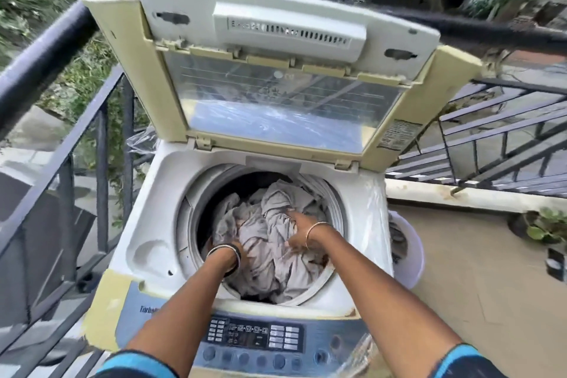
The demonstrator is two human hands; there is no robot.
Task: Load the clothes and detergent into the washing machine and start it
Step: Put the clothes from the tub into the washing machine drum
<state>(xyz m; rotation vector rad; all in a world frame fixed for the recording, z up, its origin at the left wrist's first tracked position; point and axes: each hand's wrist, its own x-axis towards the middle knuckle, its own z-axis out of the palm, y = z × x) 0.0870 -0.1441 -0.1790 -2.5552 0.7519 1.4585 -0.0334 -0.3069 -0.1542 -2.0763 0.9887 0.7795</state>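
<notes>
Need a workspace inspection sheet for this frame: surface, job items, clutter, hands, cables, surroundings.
Surface: washing machine with its lid raised; control panel on the side nearest the person.
Job's things: pale clothes piled in the drum; detergent not seen.
Clutter: pale tub beside the machine's right side.
Hands: left hand pushed into the clothes, fingers hidden; right hand resting on the clothes, fingers spread.
Cables: nothing seen.
Surroundings: dark railing with foliage beyond; potted plant at right.
</notes>
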